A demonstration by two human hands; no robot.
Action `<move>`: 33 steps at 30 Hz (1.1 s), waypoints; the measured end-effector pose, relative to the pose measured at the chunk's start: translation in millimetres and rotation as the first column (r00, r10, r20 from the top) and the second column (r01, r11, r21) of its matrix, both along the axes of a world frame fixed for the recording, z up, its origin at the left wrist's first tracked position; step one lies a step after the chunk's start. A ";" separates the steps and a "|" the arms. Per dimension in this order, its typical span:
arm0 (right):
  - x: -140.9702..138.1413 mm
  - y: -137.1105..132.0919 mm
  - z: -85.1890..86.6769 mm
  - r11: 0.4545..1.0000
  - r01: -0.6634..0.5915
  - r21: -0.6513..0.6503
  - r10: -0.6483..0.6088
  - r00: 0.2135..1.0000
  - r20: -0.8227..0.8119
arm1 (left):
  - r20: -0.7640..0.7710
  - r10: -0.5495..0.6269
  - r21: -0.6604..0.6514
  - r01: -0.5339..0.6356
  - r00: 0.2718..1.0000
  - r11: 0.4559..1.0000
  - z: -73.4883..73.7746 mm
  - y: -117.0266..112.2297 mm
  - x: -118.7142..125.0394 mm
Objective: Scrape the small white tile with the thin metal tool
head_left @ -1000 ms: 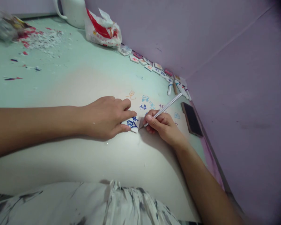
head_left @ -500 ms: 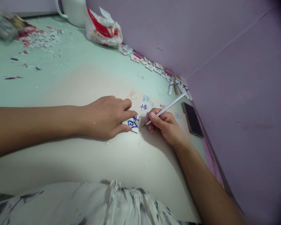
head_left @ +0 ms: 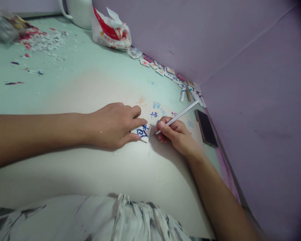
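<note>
My left hand [head_left: 119, 125] lies on the table with thumb and index finger pressing the sides of a small white block [head_left: 146, 135]. The block has a character drawn on it in thick blue lines, and the fingers hide its left part. In my right hand [head_left: 174, 134] is a slim silver craft knife [head_left: 183, 113], held like a pen and slanting up to the right. Its pointed tip is beside the block's right edge; whether it touches is too small to tell. Coloured characters [head_left: 154, 114] are written on the tabletop just beyond both hands.
A dark phone [head_left: 206, 128] lies right of my right hand. Along the purple wall runs a row of marked blocks [head_left: 160, 72], with several pens [head_left: 182, 94] at its end. Farther back are a tissue pack [head_left: 112, 35], a white jug [head_left: 80, 13] and red and white shavings [head_left: 47, 42].
The knife's tip has shifted slightly right and up, away from the block's edge, and its angle has turned a little. My left hand and the block have stayed in place.
</note>
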State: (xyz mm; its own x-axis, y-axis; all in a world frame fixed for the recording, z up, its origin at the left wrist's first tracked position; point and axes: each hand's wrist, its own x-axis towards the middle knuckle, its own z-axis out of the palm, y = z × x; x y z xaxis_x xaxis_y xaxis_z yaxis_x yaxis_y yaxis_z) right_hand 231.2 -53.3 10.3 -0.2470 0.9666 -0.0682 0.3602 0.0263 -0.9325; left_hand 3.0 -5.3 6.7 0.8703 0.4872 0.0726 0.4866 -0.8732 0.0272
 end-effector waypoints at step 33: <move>-1.6 -1.0 3.7 0.999 -0.039 0.022 0.037 0.994 0.103 | 0.031 -0.014 0.050 0.013 0.999 0.999 -6.2 1.0 0.1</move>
